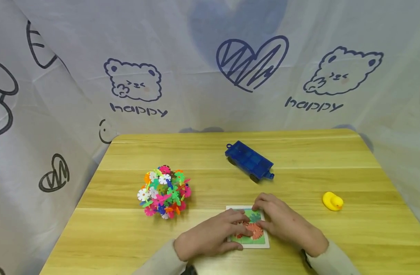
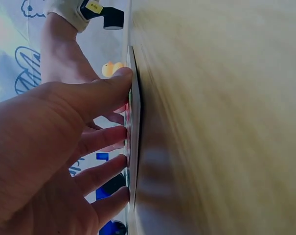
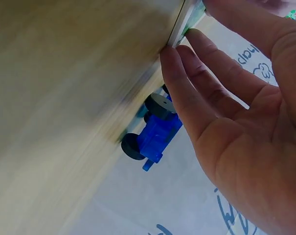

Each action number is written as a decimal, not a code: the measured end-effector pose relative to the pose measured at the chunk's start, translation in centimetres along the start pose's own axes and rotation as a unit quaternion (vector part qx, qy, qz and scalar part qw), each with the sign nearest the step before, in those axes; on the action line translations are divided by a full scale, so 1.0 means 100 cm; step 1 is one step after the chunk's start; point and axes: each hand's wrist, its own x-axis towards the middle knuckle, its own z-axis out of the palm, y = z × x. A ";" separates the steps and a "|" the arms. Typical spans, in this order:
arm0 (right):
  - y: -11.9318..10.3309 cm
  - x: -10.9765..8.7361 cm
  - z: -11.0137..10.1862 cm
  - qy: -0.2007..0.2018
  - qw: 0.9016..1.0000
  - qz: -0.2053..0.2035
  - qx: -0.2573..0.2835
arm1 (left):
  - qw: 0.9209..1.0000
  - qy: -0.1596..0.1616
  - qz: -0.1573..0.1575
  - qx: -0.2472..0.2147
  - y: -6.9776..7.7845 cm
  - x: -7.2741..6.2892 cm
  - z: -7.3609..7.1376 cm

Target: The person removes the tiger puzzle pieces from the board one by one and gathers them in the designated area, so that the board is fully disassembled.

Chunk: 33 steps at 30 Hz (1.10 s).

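Note:
In the head view a flat square picture puzzle point(image 1: 258, 241) lies near the table's front, white-framed, with red and dark green shapes on light green. My left hand point(image 1: 216, 233) rests its fingertips on the picture, its thumb at the lower left edge. From the left wrist, the puzzle point(image 2: 134, 122) appears edge-on as a thin board with the left hand point(image 2: 64, 132) spread against its face. My right hand point(image 1: 282, 221) touches the upper right corner and right side with fingers and thumb. In the right wrist view, that hand's point(image 3: 245, 107) nearly straight fingers meet the frame point(image 3: 179, 24).
Left of the hands sits a ball of colourful flower-shaped plastic pieces point(image 1: 165, 193). A blue toy wagon point(image 1: 250, 160) with dark wheels stands behind the puzzle. A yellow rubber duck point(image 1: 332, 201) is to the right. Printed white cloth point(image 1: 196, 91) hangs behind the wooden table point(image 1: 110, 225).

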 end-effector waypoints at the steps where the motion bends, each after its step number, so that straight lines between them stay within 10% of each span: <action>1: 0.000 0.000 0.000 0.000 1.000 0.001 0.000 | 1.000 -0.004 0.000 -0.005 0.000 0.000 0.000; 33: 0.000 0.013 -0.004 0.015 0.995 0.082 0.050 | 1.000 -0.009 0.006 0.017 -0.011 0.008 -0.006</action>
